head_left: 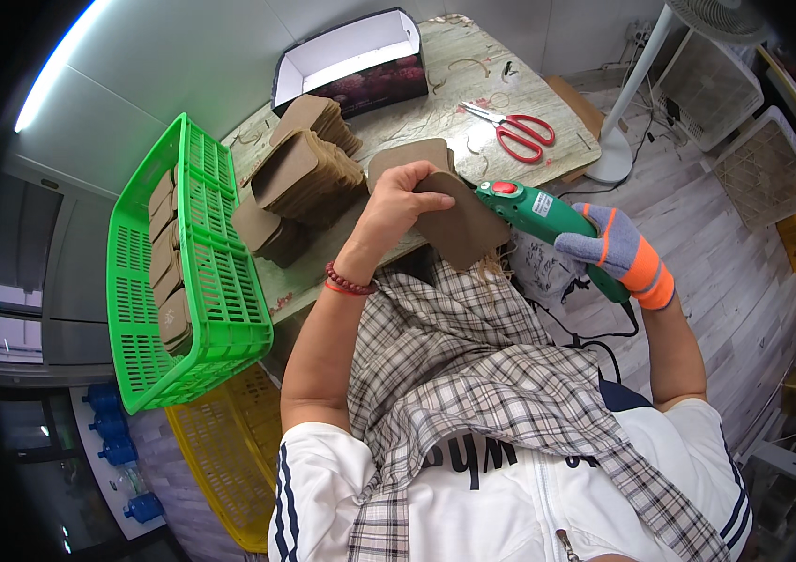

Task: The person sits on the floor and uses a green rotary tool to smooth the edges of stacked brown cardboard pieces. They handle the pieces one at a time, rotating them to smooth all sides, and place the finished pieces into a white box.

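Note:
My left hand (400, 201), bare with a beaded bracelet at the wrist, pinches a flat brown rounded piece (463, 231) between thumb and fingers. Loose strips hang from the piece's lower edge. In my right hand (621, 253), which wears a grey and orange glove, is a green corded power tool (540, 215) with a red switch. Its front end meets the far right edge of the brown piece; the exact tip is hard to make out. Just beyond my left hand lie more brown pieces (409, 155). Stacks of similar brown pieces (309, 178) stand to the left.
Red-handled scissors (521, 137) rest on the table (454, 103) among scraps. Behind the stacks is an open dark box (353, 89). A green crate (193, 234) at left holds brown bundles, above a yellow crate (229, 450). A fan (637, 94) stands right; a black cord (604, 334) hangs below the tool.

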`<state>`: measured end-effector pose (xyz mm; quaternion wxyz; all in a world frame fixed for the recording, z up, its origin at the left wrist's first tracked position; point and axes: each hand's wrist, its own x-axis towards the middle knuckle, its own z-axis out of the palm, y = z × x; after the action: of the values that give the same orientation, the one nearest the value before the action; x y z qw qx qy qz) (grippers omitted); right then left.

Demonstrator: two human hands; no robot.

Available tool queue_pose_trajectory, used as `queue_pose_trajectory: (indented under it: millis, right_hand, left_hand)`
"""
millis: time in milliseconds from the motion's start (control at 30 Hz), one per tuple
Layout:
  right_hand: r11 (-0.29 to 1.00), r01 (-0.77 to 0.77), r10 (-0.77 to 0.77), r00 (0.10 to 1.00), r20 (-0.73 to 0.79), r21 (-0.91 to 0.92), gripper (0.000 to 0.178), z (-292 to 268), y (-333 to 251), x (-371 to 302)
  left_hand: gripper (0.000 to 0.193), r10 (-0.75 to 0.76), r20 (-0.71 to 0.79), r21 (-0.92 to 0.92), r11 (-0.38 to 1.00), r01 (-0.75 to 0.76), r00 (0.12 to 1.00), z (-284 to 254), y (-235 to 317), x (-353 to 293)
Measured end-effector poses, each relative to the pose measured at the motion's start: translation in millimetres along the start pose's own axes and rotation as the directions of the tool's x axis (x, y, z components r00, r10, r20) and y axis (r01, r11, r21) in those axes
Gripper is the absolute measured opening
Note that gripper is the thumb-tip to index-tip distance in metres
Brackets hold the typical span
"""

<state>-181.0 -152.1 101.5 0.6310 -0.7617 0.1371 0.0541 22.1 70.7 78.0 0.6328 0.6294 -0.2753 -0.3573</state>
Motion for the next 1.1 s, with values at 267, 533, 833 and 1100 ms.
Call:
queue_pose_trajectory:
  millis: [267,533,833,1100]
  right_hand:
    - [0.999,0.046,-0.047,0.999,0.019,0.007,0.037,7,-4,13]
    - [0.958,-0.066,-0.034,0.94,-0.34,-0.279,0.038,-23,21,68]
    - [0.459,-0.335,-0.101,0.9,-0.423,-0.823,0.07,-87,68,182]
    - [0.352,-0.338,-0.114,0.91,-0.399,-0.873,0.068,-90,67,214]
  left_hand:
    - [0.027,-0.117,0.12,-0.073,0.989,0.127,0.986,16,0,-1]
    - [0.019,0.062,-0.383,-0.143,0.982,-0.125,0.922,-35,0,7]
    - [0.047,0.184,-0.403,0.695,0.699,0.169,0.897,-63,-24,46]
    - [0.052,-0.288,-0.127,0.749,0.6,0.282,0.949,-72,18,65]
